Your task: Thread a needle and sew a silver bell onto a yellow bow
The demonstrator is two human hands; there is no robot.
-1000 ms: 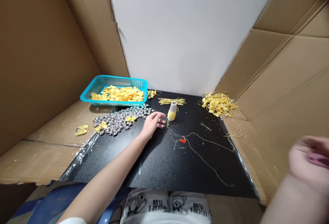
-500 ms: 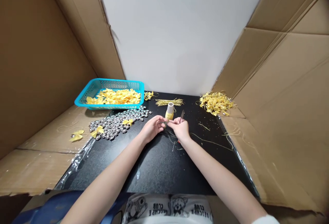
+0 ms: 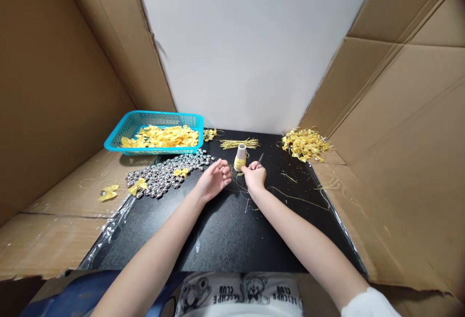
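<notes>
My left hand (image 3: 215,180) lies on the black mat (image 3: 225,229) with fingers curled loosely and apart, just left of a small spool of yellow thread (image 3: 240,157). My right hand (image 3: 255,176) is closed around small scissors (image 3: 259,160), whose metal tips stick out above the fingers, right beside the spool. Loose yellow thread (image 3: 290,197) trails over the mat to the right of my hands. Whether my left fingers pinch the thread cannot be made out.
A teal basket (image 3: 123,133) of yellow bows stands at back left. Several silver beads (image 3: 163,174) and a few yellow bows (image 3: 108,192) lie beside it. Cut yellow strands (image 3: 240,143) and a yellow ribbon pile (image 3: 305,144) sit at the back. Cardboard walls (image 3: 399,128) enclose both sides.
My right hand came in from the lower right and joined my left at the spool, now holding scissors. The hands have since drawn slightly apart.
</notes>
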